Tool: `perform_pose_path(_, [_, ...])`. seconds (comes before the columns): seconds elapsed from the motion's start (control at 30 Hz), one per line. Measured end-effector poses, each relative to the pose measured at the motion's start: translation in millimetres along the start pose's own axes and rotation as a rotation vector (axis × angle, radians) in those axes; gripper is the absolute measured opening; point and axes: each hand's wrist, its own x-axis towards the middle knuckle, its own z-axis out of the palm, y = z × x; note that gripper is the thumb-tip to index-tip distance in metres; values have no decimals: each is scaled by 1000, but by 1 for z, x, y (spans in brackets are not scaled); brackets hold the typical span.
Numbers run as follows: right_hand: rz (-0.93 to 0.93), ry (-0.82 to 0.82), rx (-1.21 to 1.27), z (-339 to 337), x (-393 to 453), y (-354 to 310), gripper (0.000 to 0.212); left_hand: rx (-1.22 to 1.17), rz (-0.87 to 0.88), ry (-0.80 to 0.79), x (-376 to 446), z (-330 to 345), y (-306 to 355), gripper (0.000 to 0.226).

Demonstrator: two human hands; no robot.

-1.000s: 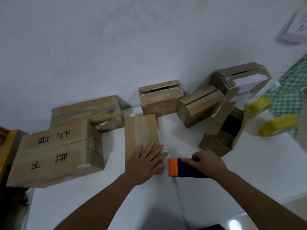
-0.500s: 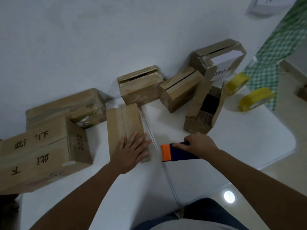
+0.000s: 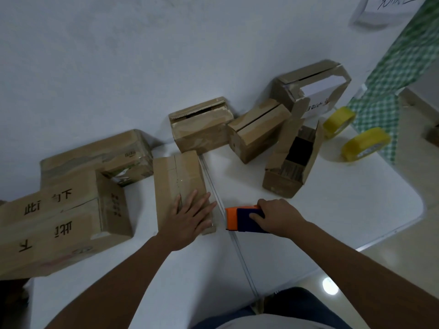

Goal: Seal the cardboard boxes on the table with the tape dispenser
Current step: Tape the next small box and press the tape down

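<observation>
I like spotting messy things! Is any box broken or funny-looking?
Yes. The tipped box right of the middle lies with its flaps hanging open. The far box by the wall has torn, crumpled edges.

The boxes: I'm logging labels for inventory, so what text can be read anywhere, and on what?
Large box: black Chinese characters, upside down to the camera, including "下" and "此"; the rest unclear.
Taped box: small print, too blurred.
White-labelled box: red and dark print, too blurred.
Wall paper: handwriting, cut off, unreadable.

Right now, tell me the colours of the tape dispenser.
Orange at the front, dark blue behind, on the tape dispenser in the right hand; head view.
</observation>
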Motion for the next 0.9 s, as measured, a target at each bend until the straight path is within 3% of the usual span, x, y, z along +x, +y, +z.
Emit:
perform_pose_path(0.37, [60, 70, -38, 14, 18, -28, 47, -15, -64, -46, 4, 8, 5, 61])
perform_pose_path(0.57, [399, 139, 3, 2, 29, 9, 39, -31, -42, -41, -1, 5, 8, 61])
perform_pose_path(0.67, [388, 228, 103, 15, 28, 3, 36, -65, -46, -52, 3, 2, 7, 64])
perform_pose_path(0.83, [373, 79, 335, 44, 20, -13, 41, -99, -99, -85, 4, 6, 4, 64])
perform_pose_path(0.9, [333, 212, 369, 47, 16, -19, 39, -143, -99, -90, 4, 5, 3, 61])
